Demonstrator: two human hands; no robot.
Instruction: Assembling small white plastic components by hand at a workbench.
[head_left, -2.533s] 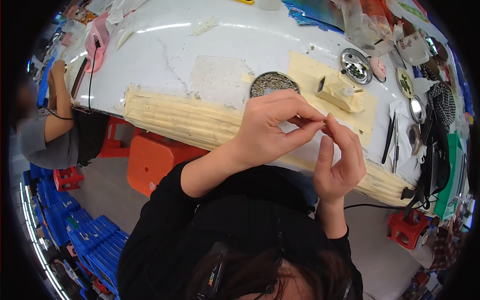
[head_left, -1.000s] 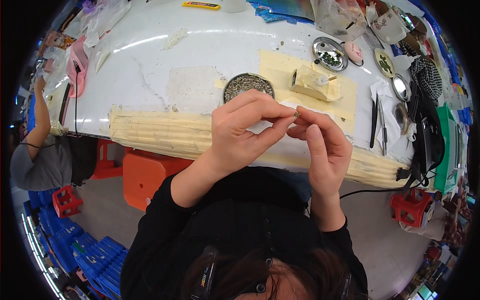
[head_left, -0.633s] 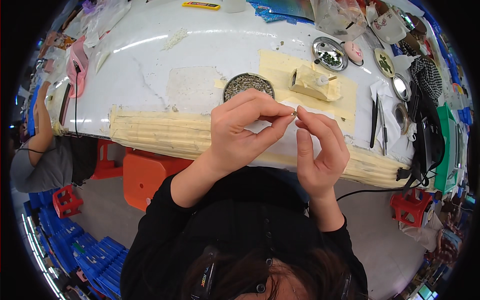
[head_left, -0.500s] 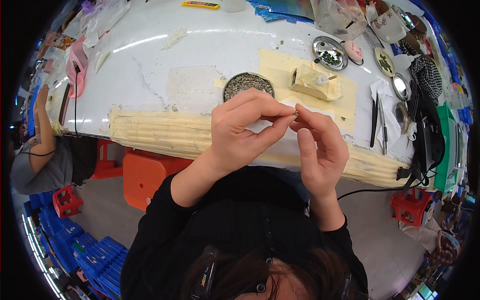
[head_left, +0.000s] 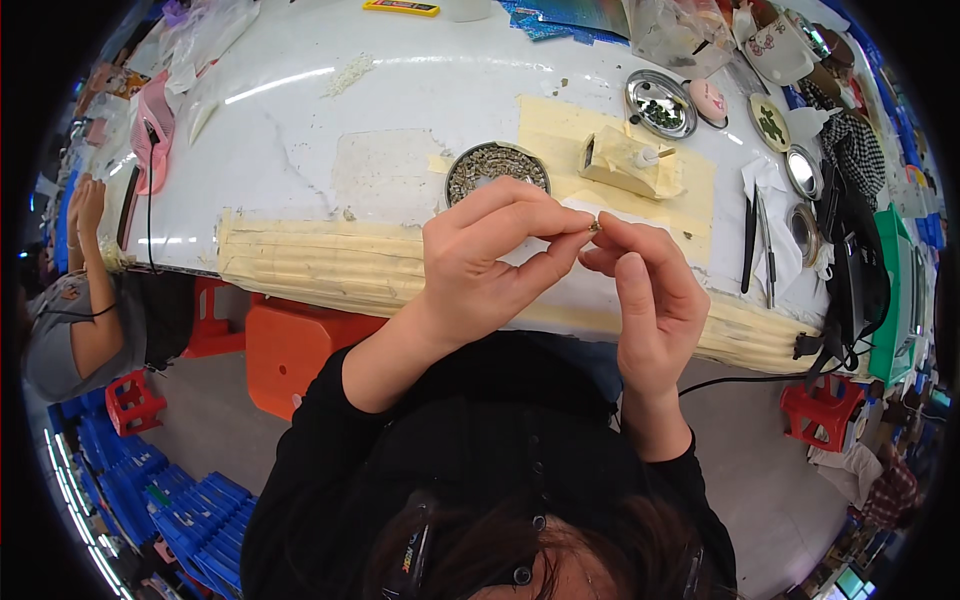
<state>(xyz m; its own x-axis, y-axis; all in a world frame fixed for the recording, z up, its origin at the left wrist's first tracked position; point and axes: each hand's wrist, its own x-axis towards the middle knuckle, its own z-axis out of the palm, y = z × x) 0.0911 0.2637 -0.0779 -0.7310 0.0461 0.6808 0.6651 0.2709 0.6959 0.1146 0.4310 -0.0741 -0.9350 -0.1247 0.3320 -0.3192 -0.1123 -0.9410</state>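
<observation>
My left hand (head_left: 490,255) pinches a tiny gold-coloured piece (head_left: 595,227) between thumb and index fingertip, over the table's near edge. Its exact kind is too small to make out. Against that piece rests the index fingertip of my right hand (head_left: 660,290), whose thumb stands apart from the fingers. Just beyond my left hand is a round dish (head_left: 448,182) full of small metallic pieces (head_left: 495,163); my fingers cover its near side.
A tape-wrapped block (head_left: 622,165) with a small white-topped item stands behind my right hand. Black tweezers (head_left: 748,240) and a pen-like tool (head_left: 766,250) lie on white paper. A metal dish (head_left: 665,125) holds dark green bits. Another person's arm (head_left: 90,270) is at far left.
My right thumb has lifted away from the fingers, and the right hand has shifted slightly right. My left hand keeps its pinch almost in place.
</observation>
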